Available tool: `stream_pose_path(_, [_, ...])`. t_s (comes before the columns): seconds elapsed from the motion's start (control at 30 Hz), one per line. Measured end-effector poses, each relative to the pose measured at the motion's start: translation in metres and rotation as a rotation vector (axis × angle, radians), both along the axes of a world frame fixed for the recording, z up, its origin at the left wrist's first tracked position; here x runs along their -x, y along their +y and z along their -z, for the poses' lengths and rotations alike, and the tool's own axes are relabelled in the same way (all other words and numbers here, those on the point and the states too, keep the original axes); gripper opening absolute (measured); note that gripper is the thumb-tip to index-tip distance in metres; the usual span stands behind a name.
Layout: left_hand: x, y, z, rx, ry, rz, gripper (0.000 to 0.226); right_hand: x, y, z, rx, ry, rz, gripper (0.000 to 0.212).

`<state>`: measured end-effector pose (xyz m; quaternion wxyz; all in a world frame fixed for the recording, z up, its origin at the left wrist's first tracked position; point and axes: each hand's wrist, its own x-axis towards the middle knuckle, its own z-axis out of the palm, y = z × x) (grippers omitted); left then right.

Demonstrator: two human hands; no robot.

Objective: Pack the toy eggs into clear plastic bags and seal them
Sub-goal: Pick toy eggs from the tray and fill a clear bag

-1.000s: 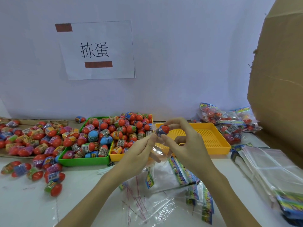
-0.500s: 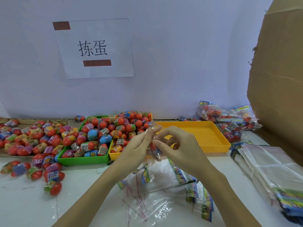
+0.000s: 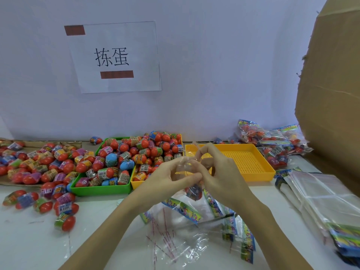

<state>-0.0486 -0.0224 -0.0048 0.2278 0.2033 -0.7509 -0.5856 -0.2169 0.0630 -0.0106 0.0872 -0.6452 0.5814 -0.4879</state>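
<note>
My left hand [image 3: 167, 177] and my right hand [image 3: 218, 174] meet above the table and both pinch the mouth of a clear plastic bag [image 3: 185, 166]. A toy egg [image 3: 193, 191] hangs inside that bag just below my fingers. Loose toy eggs fill the green tray [image 3: 101, 190] and the near yellow tray [image 3: 134, 183]. More eggs [image 3: 35, 164] lie on cardboard and on the table at the left. Empty clear bags with printed headers [image 3: 181, 209] lie under my hands.
A yellow perforated tray [image 3: 251, 162] sits behind my right hand. Sealed bags of eggs [image 3: 272, 145] pile at the back right. A stack of flat clear bags [image 3: 327, 199] lies at the right, beside a big cardboard box [image 3: 331, 94]. Peeled strips [image 3: 165, 240] litter the front.
The egg my right hand held up at the bag's mouth has dropped down inside the bag. Both hands now pinch the bag's top together.
</note>
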Motion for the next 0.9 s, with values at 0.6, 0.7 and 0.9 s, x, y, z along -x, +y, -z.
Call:
stream_pose_path(0.6, [-0.001,-0.011,0.009,-0.201,0.199,-0.279,0.031,0.003,0.000,-0.007,0.219,-0.155,0.281,0.022])
stream_pose_path(0.7, [0.002,-0.013,0.014,-0.153,0.221,-0.385,0.028,0.003,-0.001,-0.005,-0.091,-0.288,0.182,0.028])
stream_pose_path(0.9, [0.003,-0.010,0.010,-0.109,0.184,-0.403,0.038,-0.004,-0.007,0.006,-0.237,-0.270,0.075,0.018])
